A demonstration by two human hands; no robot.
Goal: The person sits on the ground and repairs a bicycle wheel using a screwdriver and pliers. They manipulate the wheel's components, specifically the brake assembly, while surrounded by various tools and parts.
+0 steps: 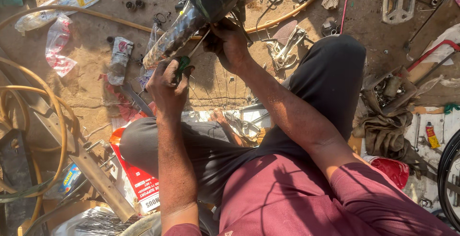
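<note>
Wheel (211, 5): bicycle wheel with black tyre, raised at far centre, above crossed legs; spokes partly visible below the rim.
Left hand (167, 85): fingers clamped round green-handled screwdriver (184, 63), shaft angled up toward the rim.
Right hand (229, 44): fingers closed on the wheel's rim edge beside the screwdriver tip, steadying.
Progress: tyre seated on much of the visible rim; work at the rim judged mid-way, tool engaged, not finished. Exact contact point hidden.
Surroundings: orange hose (52, 101) at left; pedal (398, 5) far right; loose tools and rags (383, 130) on right ground.
</note>
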